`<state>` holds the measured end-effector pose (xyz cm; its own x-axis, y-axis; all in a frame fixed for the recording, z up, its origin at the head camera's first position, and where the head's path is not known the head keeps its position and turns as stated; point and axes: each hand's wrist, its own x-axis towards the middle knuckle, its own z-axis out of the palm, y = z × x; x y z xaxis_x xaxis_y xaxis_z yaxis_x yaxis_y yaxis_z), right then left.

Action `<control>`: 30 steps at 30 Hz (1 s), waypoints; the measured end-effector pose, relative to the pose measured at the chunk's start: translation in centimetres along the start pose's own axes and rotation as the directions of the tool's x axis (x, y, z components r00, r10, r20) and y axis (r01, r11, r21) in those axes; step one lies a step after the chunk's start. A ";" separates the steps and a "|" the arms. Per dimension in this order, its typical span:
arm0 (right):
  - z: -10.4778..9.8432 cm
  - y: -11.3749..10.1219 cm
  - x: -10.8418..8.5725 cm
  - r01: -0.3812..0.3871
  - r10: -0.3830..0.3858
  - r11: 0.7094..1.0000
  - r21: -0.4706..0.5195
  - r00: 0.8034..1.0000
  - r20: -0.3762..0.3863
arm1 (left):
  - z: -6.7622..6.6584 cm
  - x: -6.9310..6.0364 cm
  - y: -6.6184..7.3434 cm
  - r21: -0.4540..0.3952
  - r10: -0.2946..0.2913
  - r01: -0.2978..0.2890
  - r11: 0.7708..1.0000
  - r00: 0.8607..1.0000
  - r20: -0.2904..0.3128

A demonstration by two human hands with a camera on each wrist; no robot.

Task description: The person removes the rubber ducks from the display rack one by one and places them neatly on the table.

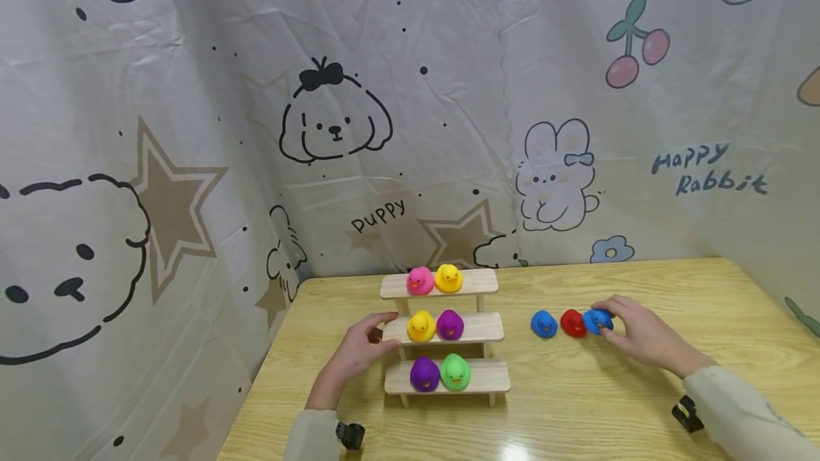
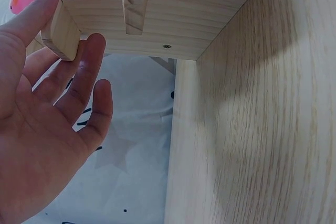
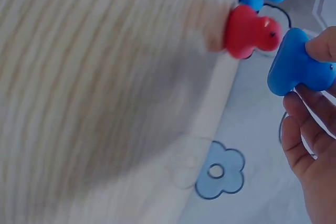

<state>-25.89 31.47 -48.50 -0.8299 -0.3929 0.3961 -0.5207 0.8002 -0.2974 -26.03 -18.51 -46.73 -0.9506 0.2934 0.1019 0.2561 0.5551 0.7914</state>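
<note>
My left hand [image 1: 360, 345] grips the left end of the middle tier of a three-step wooden display stand [image 1: 492, 327], thumb on one side and fingers on the other. In the left wrist view that shelf end [image 2: 62, 38] lies between thumb and fingertips. To the right, my right hand [image 1: 643, 333] pinches a blue rubber duck [image 1: 597, 320]. The right wrist view shows this duck [image 3: 294, 64] tilted, its flat base apart from the tabletop. Just left of it are a red rubber duck [image 1: 573, 323] and another blue rubber duck [image 1: 544, 324].
On the top tier sit a pink duck [image 1: 420, 281] and a yellow duck [image 1: 449, 278]. The middle tier carries a yellow duck [image 1: 421, 326] and a purple duck [image 1: 450, 325]; the bottom, a purple duck [image 1: 425, 374] and a green duck [image 1: 455, 372]. A printed curtain [image 1: 448, 126] hangs behind the table [image 1: 576, 404].
</note>
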 end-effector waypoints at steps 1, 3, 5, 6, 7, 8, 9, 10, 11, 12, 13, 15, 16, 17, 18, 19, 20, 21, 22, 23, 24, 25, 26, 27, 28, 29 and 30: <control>0.0 0.2 0.0 -0.017 0.017 1.000 -0.002 1.000 0.009 | 0.0 0.0 0.0 0.001 0.000 0.000 1.000 1.000 0.000; 0.1 0.6 0.0 -0.039 0.039 0.999 0.003 0.999 0.029 | 0.0 0.0 0.0 -0.005 -0.001 0.001 1.000 1.000 -0.001; 0.1 0.9 -0.1 -0.055 0.054 0.998 0.012 0.997 0.048 | 0.0 0.0 0.0 -0.006 -0.005 0.005 1.000 1.000 -0.002; 0.1 1.0 -0.1 -0.061 0.060 0.998 0.014 0.997 0.054 | 0.0 0.0 0.0 -0.006 -0.006 0.006 1.000 1.000 -0.002; 0.2 1.2 -0.1 -0.067 0.066 0.998 0.014 0.996 0.060 | 0.0 0.0 0.1 -0.007 -0.008 0.008 1.000 1.000 -0.001; 0.2 1.3 -0.1 -0.073 0.071 0.997 0.017 0.995 0.066 | 0.0 0.0 0.1 -0.006 -0.008 0.008 1.000 1.000 -0.002; 0.2 1.5 -0.1 -0.081 0.079 0.997 0.016 0.994 0.070 | 0.0 0.0 0.1 -0.004 -0.008 0.008 1.000 1.000 -0.002; 0.3 1.6 -0.1 -0.089 0.088 0.996 0.016 0.993 0.078 | 0.0 0.0 0.1 -0.003 -0.007 0.007 1.000 1.000 -0.001; 0.3 1.8 -0.1 -0.097 0.095 0.995 0.015 0.992 0.084 | 0.0 0.0 0.1 -0.007 -0.005 0.005 1.000 1.000 -0.001; 0.3 1.9 -0.1 -0.105 0.103 0.994 0.015 0.991 0.090 | 0.0 0.0 0.1 -0.009 -0.001 0.001 1.000 1.000 -0.001; 0.4 2.0 -0.2 -0.113 0.111 0.994 0.014 0.989 0.096 | 0.0 0.0 0.1 -0.010 0.000 0.000 1.000 1.000 -0.002; 0.4 2.2 -0.2 -0.124 0.122 0.992 0.014 0.987 0.108 | 0.0 0.0 0.1 -0.013 0.003 -0.003 1.000 1.000 -0.001; 0.4 2.2 -0.2 -0.128 0.125 0.992 0.016 0.986 0.112 | 0.0 0.0 0.1 -0.014 0.002 -0.002 1.000 1.000 -0.001; 0.5 2.3 -0.3 -0.129 0.126 0.991 0.016 0.985 0.114 | 0.0 0.0 0.1 -0.016 0.002 -0.002 1.000 1.000 0.000; 0.5 2.3 -0.3 -0.128 0.125 0.992 0.019 0.985 0.116 | 0.0 0.0 0.2 -0.016 0.002 -0.002 1.000 1.000 0.000; 0.5 2.4 -0.3 -0.126 0.123 0.992 0.021 0.986 0.117 | -0.1 0.0 0.2 -0.017 0.001 -0.001 1.000 1.000 0.000; 0.6 2.5 -0.3 -0.126 0.123 0.992 0.020 0.986 0.117 | -0.1 0.0 0.2 -0.017 0.003 -0.003 1.000 1.000 0.000; 0.6 2.5 -0.3 -0.127 0.124 0.992 0.022 0.986 0.116 | -0.1 0.0 0.2 -0.018 0.004 -0.004 1.000 1.000 0.000; 0.7 2.6 -0.3 -0.126 0.122 0.992 0.023 0.986 0.116 | -0.1 0.0 0.2 -0.018 0.007 -0.007 1.000 1.000 0.000; 0.8 2.7 -0.3 -0.122 0.118 0.992 0.026 0.986 0.117 | -0.1 0.1 0.1 -0.019 0.009 -0.009 1.000 1.000 0.001; 0.9 2.9 -0.3 -0.118 0.114 0.993 0.027 0.986 0.119 | 0.0 0.1 0.1 -0.019 0.009 -0.009 1.000 1.000 0.001; 0.9 3.0 -0.3 -0.116 0.112 0.993 0.024 0.986 0.120 | 0.0 0.1 0.0 -0.017 0.009 -0.009 1.000 1.000 0.001; 1.0 3.1 -0.4 -0.113 0.110 0.993 0.021 0.987 0.120 | 0.0 0.1 0.0 -0.016 0.010 -0.010 1.000 1.000 0.001; 1.1 3.3 -0.4 -0.108 0.105 0.994 0.022 0.987 0.119 | 0.0 0.1 -0.1 -0.015 0.009 -0.009 1.000 1.000 0.001; 1.2 3.4 -0.4 -0.101 0.097 0.995 0.023 0.988 0.119 | 0.0 0.0 -0.1 -0.013 0.008 -0.008 1.000 1.000 0.001; 1.2 3.5 -0.4 -0.093 0.090 0.995 0.023 0.989 0.117 | 0.0 0.0 -0.1 -0.013 0.006 -0.006 1.000 1.000 0.002; 1.3 3.6 -0.4 -0.088 0.085 0.996 0.020 0.990 0.112 | 0.0 0.0 -0.1 -0.013 0.004 -0.004 1.000 1.000 0.002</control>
<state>-27.68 33.89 -50.83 -0.8884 -0.3716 0.2696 -0.4498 0.8224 -0.3484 -26.10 -18.59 -46.79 -0.9491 0.2974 0.1034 0.2573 0.5437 0.7988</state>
